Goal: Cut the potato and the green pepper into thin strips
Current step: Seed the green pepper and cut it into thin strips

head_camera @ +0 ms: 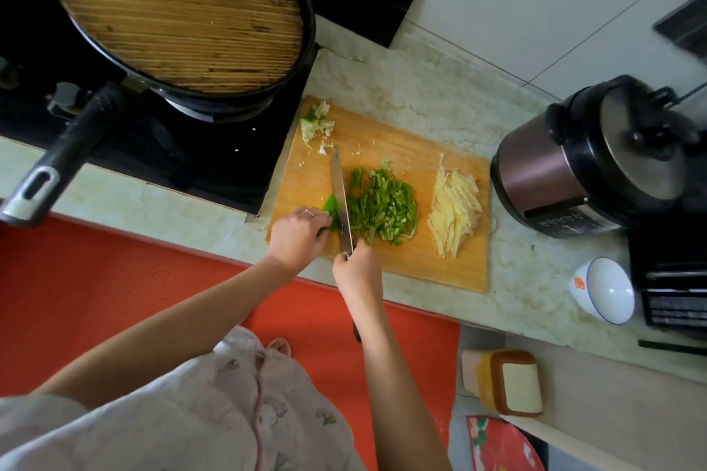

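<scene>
Head cam: left hand has its fingers curled onto the uncut green pepper piece, right against the knife. Right hand grips the handle. Pepper strips sit just right of the blade and potato strips further right, all on the cutting board.
</scene>
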Demonstrator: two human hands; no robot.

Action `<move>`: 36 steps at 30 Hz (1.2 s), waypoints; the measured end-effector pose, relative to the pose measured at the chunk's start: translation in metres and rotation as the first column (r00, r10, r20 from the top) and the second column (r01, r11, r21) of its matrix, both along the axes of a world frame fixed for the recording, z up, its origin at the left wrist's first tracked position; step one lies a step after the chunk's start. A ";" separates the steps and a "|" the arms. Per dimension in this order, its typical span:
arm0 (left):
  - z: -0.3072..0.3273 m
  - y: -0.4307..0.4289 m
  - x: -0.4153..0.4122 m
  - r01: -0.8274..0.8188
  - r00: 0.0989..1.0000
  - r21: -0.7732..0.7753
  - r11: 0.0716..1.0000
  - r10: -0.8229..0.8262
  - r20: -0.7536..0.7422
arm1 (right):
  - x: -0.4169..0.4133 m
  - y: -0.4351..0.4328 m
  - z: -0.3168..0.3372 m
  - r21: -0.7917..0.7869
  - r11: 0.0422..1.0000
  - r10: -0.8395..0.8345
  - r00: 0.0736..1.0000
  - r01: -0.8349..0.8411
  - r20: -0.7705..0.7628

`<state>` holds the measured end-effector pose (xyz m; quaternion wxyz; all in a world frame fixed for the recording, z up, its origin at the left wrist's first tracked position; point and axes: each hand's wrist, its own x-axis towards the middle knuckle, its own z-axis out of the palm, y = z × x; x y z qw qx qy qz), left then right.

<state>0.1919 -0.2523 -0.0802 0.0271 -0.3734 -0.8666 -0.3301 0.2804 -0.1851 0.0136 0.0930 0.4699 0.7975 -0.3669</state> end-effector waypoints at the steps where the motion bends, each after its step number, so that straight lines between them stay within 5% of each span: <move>1: 0.001 0.001 0.001 0.000 1.000 0.007 1.000 0.000 0.004 | -0.002 -0.002 0.000 -0.002 1.000 0.001 1.000 -0.001 0.013; 11: 0.000 -0.003 -0.004 0.061 0.997 0.025 0.998 -0.061 0.036 | -0.069 0.016 -0.013 -0.068 0.991 -0.110 0.993 0.113 0.040; 25: -0.003 0.003 -0.007 0.044 0.994 0.077 0.996 -0.051 0.097 | 0.002 0.031 0.008 -0.123 0.982 -0.157 0.982 0.144 -0.101; 36: 0.004 0.008 -0.003 0.042 0.995 0.021 0.999 -0.044 0.089 | 0.007 -0.003 0.002 -0.095 0.977 -0.197 0.979 0.191 -0.054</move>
